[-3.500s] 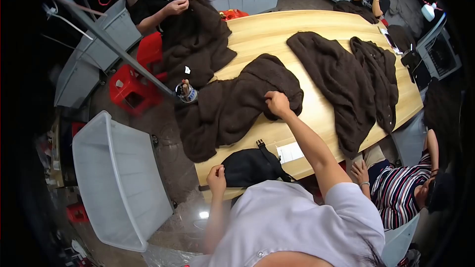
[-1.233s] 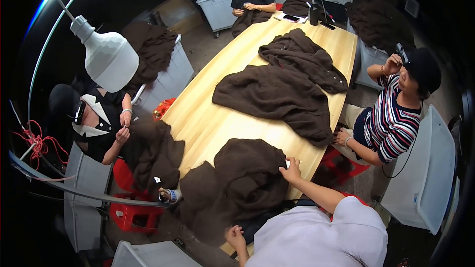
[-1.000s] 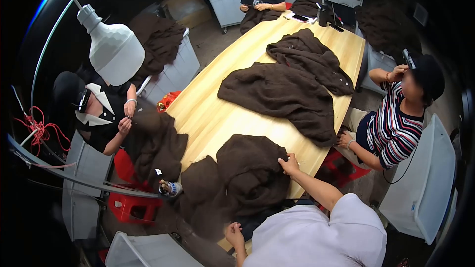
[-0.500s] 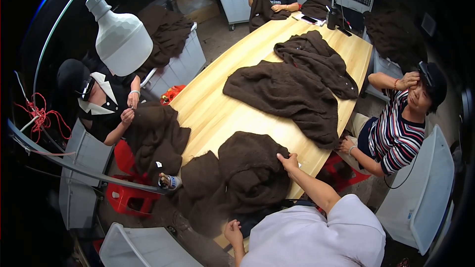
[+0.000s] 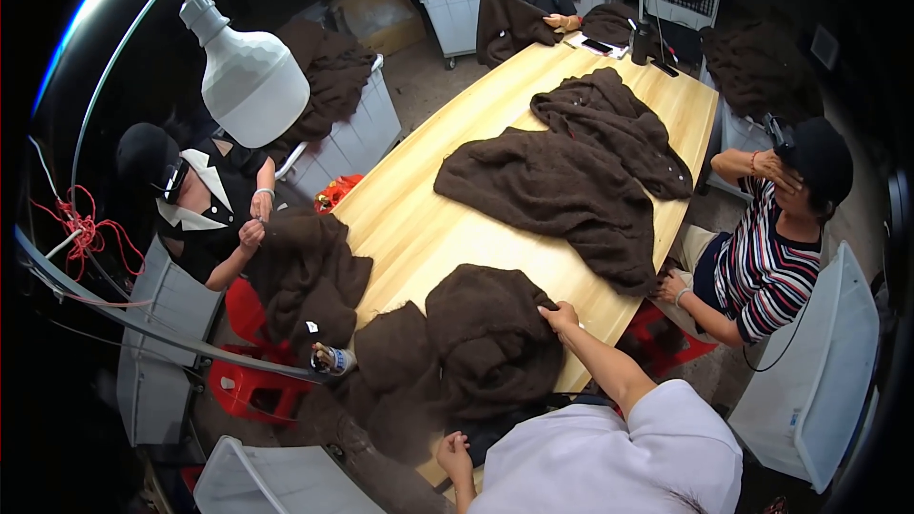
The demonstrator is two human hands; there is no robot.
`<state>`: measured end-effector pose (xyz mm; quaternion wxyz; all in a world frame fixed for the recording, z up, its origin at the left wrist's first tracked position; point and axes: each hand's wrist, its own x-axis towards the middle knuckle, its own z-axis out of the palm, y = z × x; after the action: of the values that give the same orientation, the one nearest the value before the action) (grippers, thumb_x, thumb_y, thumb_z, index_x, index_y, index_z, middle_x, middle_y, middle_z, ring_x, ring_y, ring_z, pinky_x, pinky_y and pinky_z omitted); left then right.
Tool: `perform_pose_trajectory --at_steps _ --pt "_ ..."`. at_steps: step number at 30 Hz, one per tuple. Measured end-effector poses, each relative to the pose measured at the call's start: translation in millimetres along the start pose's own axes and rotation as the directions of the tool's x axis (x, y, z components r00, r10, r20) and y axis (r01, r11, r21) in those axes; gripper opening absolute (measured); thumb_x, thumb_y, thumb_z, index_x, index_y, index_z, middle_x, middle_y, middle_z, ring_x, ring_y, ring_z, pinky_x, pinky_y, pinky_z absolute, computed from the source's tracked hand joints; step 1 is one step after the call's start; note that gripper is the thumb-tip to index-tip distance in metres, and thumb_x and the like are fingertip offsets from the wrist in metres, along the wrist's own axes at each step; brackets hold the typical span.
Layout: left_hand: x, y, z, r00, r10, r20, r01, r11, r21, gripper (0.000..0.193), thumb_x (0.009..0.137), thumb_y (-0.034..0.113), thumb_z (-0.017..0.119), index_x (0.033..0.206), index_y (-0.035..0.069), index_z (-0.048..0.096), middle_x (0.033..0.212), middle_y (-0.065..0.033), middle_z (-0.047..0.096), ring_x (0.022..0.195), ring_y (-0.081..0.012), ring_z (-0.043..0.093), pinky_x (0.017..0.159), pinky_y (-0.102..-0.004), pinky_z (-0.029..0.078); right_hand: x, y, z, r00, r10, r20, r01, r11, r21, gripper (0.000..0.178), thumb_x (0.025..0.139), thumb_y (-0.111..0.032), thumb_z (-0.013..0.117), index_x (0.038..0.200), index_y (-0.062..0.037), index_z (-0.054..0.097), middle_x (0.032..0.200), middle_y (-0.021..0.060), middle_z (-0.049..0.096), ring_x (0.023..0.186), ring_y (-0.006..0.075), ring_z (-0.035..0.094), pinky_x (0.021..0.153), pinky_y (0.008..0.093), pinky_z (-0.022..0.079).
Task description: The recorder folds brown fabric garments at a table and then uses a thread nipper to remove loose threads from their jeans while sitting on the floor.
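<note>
While I am watching from afar through the head camera, the right hand (image 5: 562, 317) is grasping the right edge of the near brown garment (image 5: 495, 328), which is lying bunched on the near end of the pale wooden tabletop (image 5: 395, 262) and hanging over its left edge. I am seeing the left hand (image 5: 456, 454) curling its fingers just beside the garment's lower part, but I cannot tell whether it is holding anything. Farther along, two more brown garments (image 5: 557, 195) are lying overlapped. On the left, a co-worker (image 5: 190, 252) is holding dark brown cloth (image 5: 309, 271) beside the tabletop.
</note>
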<state>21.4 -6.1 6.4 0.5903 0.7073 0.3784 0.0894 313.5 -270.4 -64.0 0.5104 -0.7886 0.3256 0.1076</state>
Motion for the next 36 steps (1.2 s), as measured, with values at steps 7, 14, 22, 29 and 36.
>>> perform_pose_trajectory --at_steps 7,14,22,29,36 --pt "2.4 -8.3 1.7 1.000 -0.018 -0.005 0.018 1.000 0.008 0.013 0.092 0.001 0.056 0.098 -0.005 0.065 0.084 -0.0117 0.068 0.069 -0.0136 0.063 0.064 -0.0245 0.052 -23.6 -27.0 7.7 0.971 -0.187 -0.147 0.166 0.975 -0.145 0.034 0.074 -0.022 0.074 0.098 -0.0027 0.061 0.095 0.0176 0.063 0.092 0.0310 0.062 0.082 0.0383 0.049" --pt "4.6 -8.1 3.8 1.000 -0.006 0.023 0.006 1.000 -0.008 0.011 0.092 0.000 0.056 0.097 -0.005 0.064 0.085 -0.0117 0.068 0.070 -0.0134 0.063 0.065 -0.0242 0.053 -48.8 -106.1 8.9 0.854 -0.451 -0.259 0.518 0.777 0.358 0.023 0.077 -0.008 0.063 0.093 -0.0031 0.047 0.082 0.0138 0.054 0.079 0.0244 0.054 0.074 0.0368 0.046" --pt "14.5 21.0 5.9 0.999 0.042 -0.008 -0.043 0.998 -0.043 0.012 0.093 0.002 0.056 0.098 -0.004 0.065 0.083 -0.0099 0.068 0.070 -0.0122 0.062 0.064 -0.0242 0.051 -178.9 -281.3 -71.1 0.157 -0.895 -0.418 0.957 0.033 0.289 0.024 0.082 0.011 0.048 0.096 -0.0055 0.037 0.111 0.0204 0.066 0.096 0.0272 0.063 0.084 0.0309 0.047" --pt "24.6 -7.2 -14.0 0.966 0.254 -0.051 -0.253 0.967 0.032 0.013 0.091 0.004 0.058 0.096 -0.005 0.065 0.083 -0.0118 0.068 0.073 -0.0163 0.064 0.068 -0.0273 0.052 -258.6 -171.5 -39.1 -0.570 -0.608 0.553 0.808 -0.295 0.510 0.025 0.079 -0.011 0.058 0.102 -0.0065 0.050 0.095 0.0116 0.055 0.096 0.0325 0.058 0.096 0.0481 0.041" --pt "16.9 -12.8 -42.2 0.965 0.207 -0.163 -0.134 0.919 0.370 0.025 0.080 0.009 0.060 0.102 -0.002 0.063 0.091 -0.0196 0.066 0.079 -0.0321 0.063 0.073 -0.0420 0.048 -227.6 -67.9 -29.3 -0.231 -0.452 0.862 0.933 0.149 0.328 0.016 0.078 -0.017 0.067 0.089 -0.0092 0.059 0.091 0.0118 0.063 0.091 0.0324 0.061 0.080 0.0466 0.046"
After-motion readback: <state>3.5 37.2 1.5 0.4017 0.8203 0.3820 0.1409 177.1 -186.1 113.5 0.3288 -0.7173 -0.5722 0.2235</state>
